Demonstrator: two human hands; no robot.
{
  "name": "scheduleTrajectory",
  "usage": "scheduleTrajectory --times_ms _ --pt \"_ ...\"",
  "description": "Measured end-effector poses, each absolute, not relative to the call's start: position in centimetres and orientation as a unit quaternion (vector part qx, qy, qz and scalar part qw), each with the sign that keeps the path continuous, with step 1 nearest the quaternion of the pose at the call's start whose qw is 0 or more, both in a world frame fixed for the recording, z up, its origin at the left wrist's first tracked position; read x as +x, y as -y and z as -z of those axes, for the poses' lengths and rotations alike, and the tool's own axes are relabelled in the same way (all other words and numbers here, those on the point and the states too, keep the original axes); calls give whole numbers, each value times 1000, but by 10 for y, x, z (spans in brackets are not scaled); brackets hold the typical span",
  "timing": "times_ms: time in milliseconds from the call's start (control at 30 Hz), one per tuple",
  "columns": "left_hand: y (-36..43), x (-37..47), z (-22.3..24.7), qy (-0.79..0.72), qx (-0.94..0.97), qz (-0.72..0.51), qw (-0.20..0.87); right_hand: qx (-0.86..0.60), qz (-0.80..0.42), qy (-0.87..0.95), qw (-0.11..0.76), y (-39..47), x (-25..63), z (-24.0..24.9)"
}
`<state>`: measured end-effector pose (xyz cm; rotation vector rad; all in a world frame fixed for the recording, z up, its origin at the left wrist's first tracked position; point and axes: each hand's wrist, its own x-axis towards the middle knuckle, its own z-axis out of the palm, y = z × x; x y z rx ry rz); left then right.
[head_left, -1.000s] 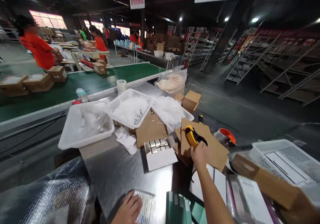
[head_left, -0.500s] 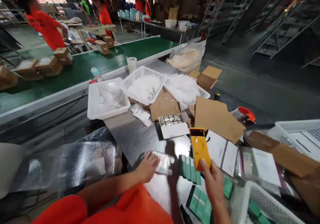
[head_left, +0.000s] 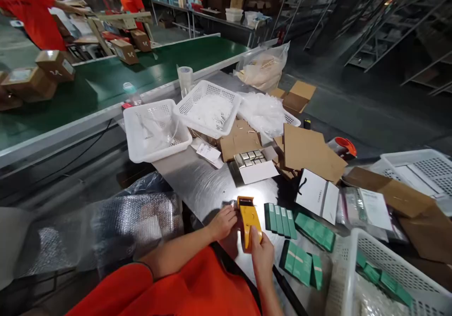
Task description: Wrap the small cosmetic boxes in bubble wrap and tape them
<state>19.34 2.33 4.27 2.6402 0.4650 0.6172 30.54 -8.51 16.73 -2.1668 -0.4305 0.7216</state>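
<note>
My right hand [head_left: 262,254] grips a yellow handheld scanner [head_left: 248,219] low over the steel table [head_left: 197,184], its head pointing away from me. My left hand [head_left: 222,222] rests just left of the scanner, holding a small clear packet that is mostly hidden under the fingers and the scanner. Several slim green boxes [head_left: 280,219] stand in a row just right of the scanner. More green boxes [head_left: 300,266] lie flat nearer to me.
An open white box of small silver items [head_left: 254,164], cardboard sheets [head_left: 310,153], white baskets [head_left: 155,130] and an orange tape dispenser [head_left: 342,146] crowd the table. A white basket [head_left: 348,278] with green boxes is at front right. Beyond, workers in orange stand at a green conveyor [head_left: 106,90].
My right hand carried the scanner from the cardboard at the table's middle back toward me, down beside my left hand. My view tilted down, and the left hand shifted right.
</note>
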Motion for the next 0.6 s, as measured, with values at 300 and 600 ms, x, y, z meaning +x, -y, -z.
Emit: scheduleTrajectory --times_ms 300,600 --pt "-48 206 -80 -286 901 -81 317 -868 -291 132 379 84 296 -163" --pt "-66 210 -104 -242 928 54 277 -847 -318 108 412 145 269 -154"
